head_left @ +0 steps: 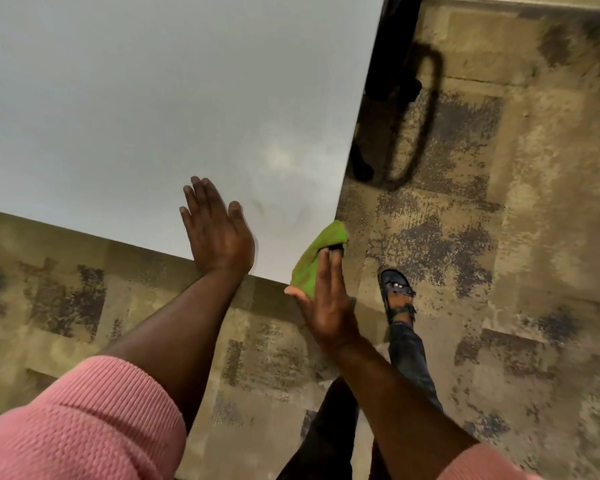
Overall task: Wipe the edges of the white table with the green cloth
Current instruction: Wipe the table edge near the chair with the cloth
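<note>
The white table [125, 109] fills the upper left of the head view, its near right corner pointing toward me. My left hand [217, 230] lies flat on the tabletop by the near edge, fingers spread, holding nothing. My right hand [326, 299] presses the green cloth [317, 259] against the table's near right corner. The cloth is folded over the edge, with my thumb under it and my fingers on its outer side.
Mottled beige and grey carpet [499, 237] surrounds the table. My right foot in a dark sandal [397, 292] stands just right of the corner. A black table leg or frame [392, 81] and its shadow lie along the table's right side.
</note>
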Demonstrator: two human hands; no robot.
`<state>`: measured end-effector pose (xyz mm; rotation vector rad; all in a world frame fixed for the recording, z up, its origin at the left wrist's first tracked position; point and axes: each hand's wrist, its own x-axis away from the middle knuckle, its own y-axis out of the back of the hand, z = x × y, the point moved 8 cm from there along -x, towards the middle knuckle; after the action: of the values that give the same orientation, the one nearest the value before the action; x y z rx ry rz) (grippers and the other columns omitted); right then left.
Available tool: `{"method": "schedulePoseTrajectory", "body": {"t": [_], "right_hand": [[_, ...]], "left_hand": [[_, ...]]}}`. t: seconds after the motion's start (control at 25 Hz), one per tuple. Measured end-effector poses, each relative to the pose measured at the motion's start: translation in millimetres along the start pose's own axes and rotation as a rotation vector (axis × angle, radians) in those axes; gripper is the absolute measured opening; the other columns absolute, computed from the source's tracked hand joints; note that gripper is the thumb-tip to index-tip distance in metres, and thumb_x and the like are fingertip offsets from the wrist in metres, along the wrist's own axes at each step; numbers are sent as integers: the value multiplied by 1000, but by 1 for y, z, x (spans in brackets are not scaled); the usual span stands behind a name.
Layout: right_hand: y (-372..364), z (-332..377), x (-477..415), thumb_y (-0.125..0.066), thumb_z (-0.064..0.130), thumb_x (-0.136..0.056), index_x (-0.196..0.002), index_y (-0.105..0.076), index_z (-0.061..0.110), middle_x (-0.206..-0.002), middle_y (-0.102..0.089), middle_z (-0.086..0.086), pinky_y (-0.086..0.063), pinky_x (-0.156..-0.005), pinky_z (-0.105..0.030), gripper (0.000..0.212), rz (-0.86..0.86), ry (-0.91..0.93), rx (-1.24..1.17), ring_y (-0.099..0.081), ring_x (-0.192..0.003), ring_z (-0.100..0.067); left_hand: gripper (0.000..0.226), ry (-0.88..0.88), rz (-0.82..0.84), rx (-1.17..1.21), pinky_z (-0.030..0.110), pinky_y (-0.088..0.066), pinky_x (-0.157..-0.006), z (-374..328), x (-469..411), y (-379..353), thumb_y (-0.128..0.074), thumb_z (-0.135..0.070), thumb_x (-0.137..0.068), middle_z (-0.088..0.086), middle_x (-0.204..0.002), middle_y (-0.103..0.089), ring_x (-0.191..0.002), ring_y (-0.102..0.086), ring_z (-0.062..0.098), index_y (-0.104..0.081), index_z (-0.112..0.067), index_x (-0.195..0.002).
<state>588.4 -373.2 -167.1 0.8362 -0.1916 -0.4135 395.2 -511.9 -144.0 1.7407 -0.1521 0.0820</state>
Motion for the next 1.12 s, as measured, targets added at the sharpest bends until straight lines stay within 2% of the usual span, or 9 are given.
{"method": "schedulePoseTrajectory", "body": {"t": [0.12, 0.24, 0.36, 0.44, 0.56, 0.68, 0.76, 0.96, 1.12], "right_hand": [[13, -10, -13, -47, 66, -99, -151, -40, -8, -142, -53, -41, -59, -98, -52, 91, -4, 262, 186, -62, -127, -51], [11, -16, -18, -33, 66, -102, -151, -30, -5, -145, -48, -43, -51, -100, -61, 86, 133, 281, 130, -57, -129, -57], [12, -22, -11, -25, 69, -104, -164, -8, 13, -168, -20, -25, -33, -117, -57, 84, 313, 147, 6, -34, -151, -44], [16, -18, -25, -22, 63, -106, -167, 2, 25, -173, 3, -7, -23, -126, -51, 76, 320, 106, -16, -8, -161, -27], [11, 9, -92, -24, 48, -109, -168, -2, 19, -176, 12, -3, -9, -128, -54, 69, 304, 148, 170, 14, -162, -20], [5, 28, -137, -18, 44, -106, -167, -1, 15, -176, 12, -5, -4, -126, -66, 69, 330, 134, 387, 14, -162, -21], [2, 30, -138, -15, 43, -105, -167, 1, 15, -176, 14, -5, -2, -125, -69, 71, 343, 100, 429, 14, -162, -22], [-1, 37, -141, -19, 46, -104, -167, -2, 11, -176, 13, -7, 3, -124, -69, 74, 340, 90, 466, 11, -162, -23], [14, 37, -134, -13, 55, -105, -168, -4, 15, -176, 9, -4, 8, -126, -65, 75, 394, 149, 388, 14, -162, -18]], "left_hand": [[64, 6, 9, 2, 47, -2, -131, 0, 0, 0, -19, -35, -109, 14, -174, -2, -161, 1, 28, -6, -4, -163], [65, 6, 17, -7, 47, -3, -131, 1, -1, -1, -17, -36, -109, 13, -174, -2, -161, 2, 27, -5, -4, -164], [65, 9, 17, -19, 47, -3, -131, 1, -1, -2, -16, -38, -109, 13, -174, -2, -161, 2, 26, -5, -5, -164], [65, 9, 27, -22, 47, -3, -131, 1, -1, -2, -16, -38, -109, 13, -174, -2, -161, 3, 26, -5, -5, -164], [66, 14, 33, -22, 48, -4, -131, -1, -2, -2, -17, -39, -109, 13, -174, -2, -161, 3, 27, -5, -5, -164], [66, 20, 48, -26, 49, -5, -131, 0, -3, -1, -18, -39, -109, 14, -174, -2, -161, 2, 28, -4, -5, -164], [66, 19, 51, -18, 49, -5, -131, 0, -2, -1, -18, -39, -109, 14, -173, -3, -161, 1, 28, -4, -4, -163], [69, 24, 62, -40, 47, -3, -131, 1, -2, -4, -13, -44, -107, 12, -174, 1, -161, 5, 25, -3, -5, -164], [70, 15, 64, 27, 47, -2, -131, 0, 2, 1, -15, -47, -108, 10, -174, 3, -161, 7, 24, -1, -7, -164]]}}
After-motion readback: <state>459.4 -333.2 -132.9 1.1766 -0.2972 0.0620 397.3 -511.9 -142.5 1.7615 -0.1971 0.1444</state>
